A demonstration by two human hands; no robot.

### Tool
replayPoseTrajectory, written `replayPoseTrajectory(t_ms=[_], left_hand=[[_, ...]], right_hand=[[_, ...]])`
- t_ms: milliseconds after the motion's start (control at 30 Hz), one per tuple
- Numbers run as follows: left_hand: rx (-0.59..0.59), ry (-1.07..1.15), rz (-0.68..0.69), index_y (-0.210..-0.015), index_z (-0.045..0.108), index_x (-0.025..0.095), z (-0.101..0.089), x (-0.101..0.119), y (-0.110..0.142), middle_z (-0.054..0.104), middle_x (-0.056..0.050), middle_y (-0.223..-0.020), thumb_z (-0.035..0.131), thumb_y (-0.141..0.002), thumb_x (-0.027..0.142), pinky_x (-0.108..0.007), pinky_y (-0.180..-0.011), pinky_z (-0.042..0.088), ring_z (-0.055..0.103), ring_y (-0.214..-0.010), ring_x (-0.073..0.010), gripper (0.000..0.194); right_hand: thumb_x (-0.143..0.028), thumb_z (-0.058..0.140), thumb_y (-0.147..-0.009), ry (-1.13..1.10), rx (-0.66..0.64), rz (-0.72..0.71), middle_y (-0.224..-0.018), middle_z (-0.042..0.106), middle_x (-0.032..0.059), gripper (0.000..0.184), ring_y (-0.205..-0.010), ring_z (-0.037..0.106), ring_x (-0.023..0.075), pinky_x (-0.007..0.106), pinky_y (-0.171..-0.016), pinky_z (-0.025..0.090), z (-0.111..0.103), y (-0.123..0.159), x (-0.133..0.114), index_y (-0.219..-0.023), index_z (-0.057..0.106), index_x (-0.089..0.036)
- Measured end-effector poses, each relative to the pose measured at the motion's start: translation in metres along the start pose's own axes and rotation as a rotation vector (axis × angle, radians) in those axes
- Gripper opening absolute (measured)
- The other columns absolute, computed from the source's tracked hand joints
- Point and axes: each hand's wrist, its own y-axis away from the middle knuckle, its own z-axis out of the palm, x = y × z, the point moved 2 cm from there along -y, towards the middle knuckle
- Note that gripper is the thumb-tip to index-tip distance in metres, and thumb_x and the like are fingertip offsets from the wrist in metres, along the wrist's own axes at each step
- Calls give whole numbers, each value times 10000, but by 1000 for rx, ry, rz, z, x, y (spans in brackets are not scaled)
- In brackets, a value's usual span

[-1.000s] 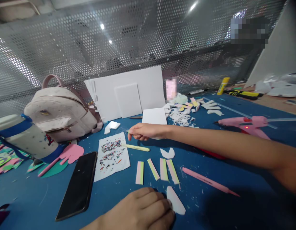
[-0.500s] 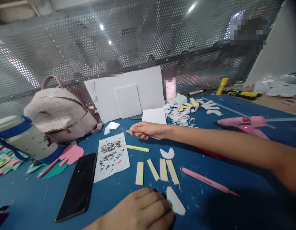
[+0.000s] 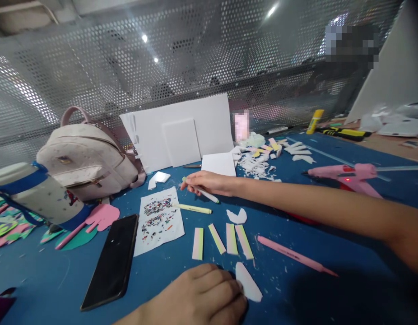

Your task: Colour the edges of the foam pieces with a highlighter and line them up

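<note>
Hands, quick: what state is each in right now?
Left hand: palm down at the white piece; grip can't be told.
Right hand: closed, holding the white pen.

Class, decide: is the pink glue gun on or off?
Apparently on: a small red light glows on the pink glue gun.

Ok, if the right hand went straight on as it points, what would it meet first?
The right hand would probably meet the bent white piece first, though depth is unclear.
</note>
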Motion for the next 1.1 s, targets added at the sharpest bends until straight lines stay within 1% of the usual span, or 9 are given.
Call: replayPoseTrajectory(t_ms=[167, 400, 500, 600, 700, 800, 933, 1000, 1100], left_hand=[[8, 2, -3, -1159, 667, 56, 1, 1, 0, 731, -83, -1067, 531, -1027, 159, -295, -915, 592, 686, -1005, -176, 216], [13, -6, -4, -1151, 673, 61, -1, 3, 0, 739, -80, -1066, 535, -1031, 170, -294, -926, 589, 685, -1005, -173, 213], [8, -3, 0, -1155, 672, 64, -1, 2, 1, 742, -75, -1061, 532, -1032, 171, -288, -935, 586, 688, -998, -169, 215], [7, -2, -1, -1150, 673, 59, -1, 1, 1, 741, -82, -1056, 541, -1027, 167, -287, -910, 594, 693, -993, -172, 211], [2, -3, 0, -1159, 672, 56, 0, 1, 1, 742, -84, -1066, 545, -1023, 161, -291, -913, 595, 690, -1007, -175, 214], [4, -11, 7, -1159, 674, 62, 0, 1, 1, 744, -74, -1069, 538, -1027, 168, -294, -912, 596, 687, -997, -175, 218], [6, -27, 10, -1154, 677, 68, -1, 2, 1, 746, -69, -1069, 529, -1029, 158, -291, -911, 592, 688, -989, -173, 213], [10, -27, 10, -1154, 675, 68, -1, 2, 0, 746, -69, -1070, 533, -1028, 158, -289, -920, 589, 689, -988, -172, 211], [19, -17, 8, -1136, 677, 66, -2, 2, -1, 743, -73, -1063, 529, -1031, 168, -287, -925, 590, 691, -982, -171, 208]], right_hand=[[-397, 622, -1022, 72, -17, 27, -1146, 673, 78, 309, -937, 681, 194, 380, -803, 601, 3, 1, 3, -1210, 637, -153], [-397, 628, -1018, 235, -20, 56, -1171, 670, 84, 321, -964, 682, 205, 396, -822, 602, 5, -3, 11, -1227, 634, -153], [-395, 629, -1017, 326, 23, 4, -1173, 670, 84, 319, -968, 683, 206, 399, -828, 601, 5, -2, 10, -1227, 635, -153], [-393, 627, -1019, 433, 90, -110, -1164, 673, 81, 308, -972, 681, 206, 405, -842, 596, 7, 6, 4, -1210, 641, -152], [-393, 622, -1021, 548, 123, -226, -1128, 681, 72, 288, -961, 680, 202, 407, -849, 589, 14, 19, -2, -1170, 653, -149], [-392, 604, -1032, 660, 124, -301, -1059, 689, 56, 268, -902, 679, 184, 385, -821, 587, 24, 31, -3, -1132, 660, -149], [-396, 570, -1050, 807, 169, -327, -999, 682, 42, 276, -834, 669, 169, 366, -783, 583, 30, 37, -1, -1159, 648, -154], [-397, 560, -1056, 867, 182, -323, -998, 682, 41, 288, -822, 670, 166, 364, -777, 585, 29, 38, 0, -1192, 639, -157], [-405, 566, -1053, 953, 158, -289, -1018, 687, 47, 293, -834, 675, 167, 364, -778, 592, 23, 40, 1, -1191, 644, -159]])
